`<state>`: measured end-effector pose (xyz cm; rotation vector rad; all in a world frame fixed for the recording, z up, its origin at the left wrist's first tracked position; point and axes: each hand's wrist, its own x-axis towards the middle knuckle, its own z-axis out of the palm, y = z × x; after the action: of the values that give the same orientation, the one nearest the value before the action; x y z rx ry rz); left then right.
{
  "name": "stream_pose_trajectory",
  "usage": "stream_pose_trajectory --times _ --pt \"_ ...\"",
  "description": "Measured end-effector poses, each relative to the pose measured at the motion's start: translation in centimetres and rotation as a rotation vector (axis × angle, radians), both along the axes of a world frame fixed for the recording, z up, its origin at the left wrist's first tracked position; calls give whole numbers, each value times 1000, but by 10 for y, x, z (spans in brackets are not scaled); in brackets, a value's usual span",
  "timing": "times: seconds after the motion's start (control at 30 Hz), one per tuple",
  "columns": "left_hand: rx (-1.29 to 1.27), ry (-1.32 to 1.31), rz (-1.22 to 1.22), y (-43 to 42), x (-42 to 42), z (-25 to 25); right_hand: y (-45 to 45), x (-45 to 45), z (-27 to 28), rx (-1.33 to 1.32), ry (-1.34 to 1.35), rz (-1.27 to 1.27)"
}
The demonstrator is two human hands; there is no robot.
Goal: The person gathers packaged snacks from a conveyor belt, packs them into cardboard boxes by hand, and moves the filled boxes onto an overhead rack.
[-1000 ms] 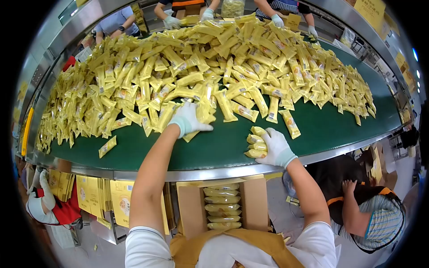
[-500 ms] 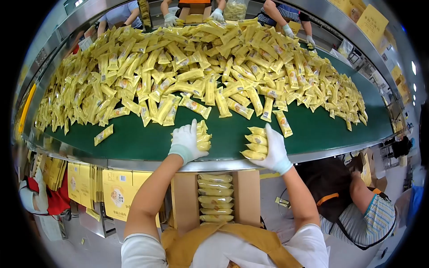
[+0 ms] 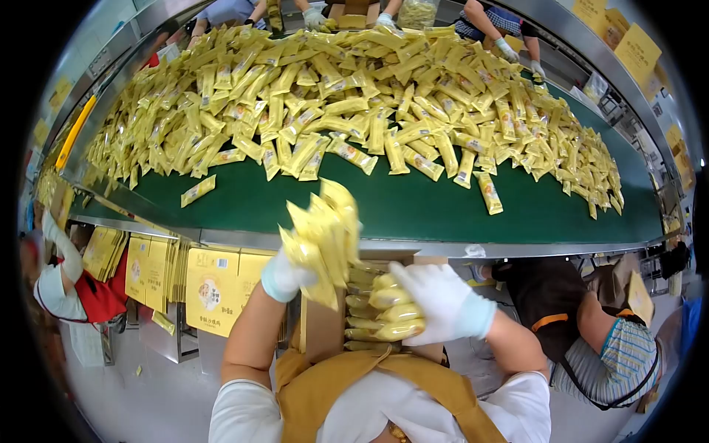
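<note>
My left hand [image 3: 286, 276], in a white glove, grips a bundle of yellow snack packets [image 3: 323, 235] upright between the conveyor edge and the box. Its fingers are mostly behind the packets. My right hand [image 3: 443, 301], also gloved, clasps several more yellow packets [image 3: 395, 306] low over the open cardboard box [image 3: 320, 328] in front of my body. Inside the box a row of packets [image 3: 359, 325] shows, partly covered by my right hand and its packets. Ahead lies a large heap of the same packets [image 3: 354, 88] on a green conveyor belt [image 3: 258, 214].
Flat yellow cartons [image 3: 214, 288] stand at the left below the belt's metal rim [image 3: 413, 251]. A person in red [image 3: 107, 292] is at the left and another in a striped garment [image 3: 617, 362] at the right. Across the belt, gloved hands of co-workers [image 3: 506, 49] work at the heap.
Both hands have come back from the belt toward the box with their packets. The left bundle is now tilted upright; the right one is lowered over the box. My view has shifted slightly.
</note>
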<state>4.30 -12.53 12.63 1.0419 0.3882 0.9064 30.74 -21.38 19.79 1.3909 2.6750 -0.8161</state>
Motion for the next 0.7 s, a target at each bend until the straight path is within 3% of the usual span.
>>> stream_pose_trajectory --times 0.07,0.13,0.17,0.2,0.23,0.27,0.37,0.4,0.5,0.6,0.67,0.7 --pt "-46 36 -171 -11 3 -17 1 -43 -1 -58 -391 136" --pt "135 114 -273 -21 20 40 -6 -69 -40 -61 -641 281" --pt "258 295 -267 -22 27 37 -17 -70 -78 -143 -162 95" --pt "535 425 -230 -21 34 32 -31 -71 -130 -214 317 -89" --pt "814 551 -188 -19 41 26 -37 -72 -154 -227 489 -177" --pt "935 609 -139 -20 47 18 -43 -72 -179 -233 666 -250" --pt "1248 769 -14 -30 57 -8 -51 -73 -202 -99 276 -193" --pt "1317 817 17 -34 59 -16 -53 -72 -202 87 256 -178" --pt "1375 990 178 -45 64 -39 -38 -65 -147 -329 -124 120" --pt "1425 1136 260 -53 68 -57 -47 -57 -142 -187 -62 112" --pt "1413 1223 269 -56 71 -65 -53 -66 -133 -162 -276 74" --pt "1383 1328 152 -55 73 -68 -54 -72 -131 -150 -382 57"
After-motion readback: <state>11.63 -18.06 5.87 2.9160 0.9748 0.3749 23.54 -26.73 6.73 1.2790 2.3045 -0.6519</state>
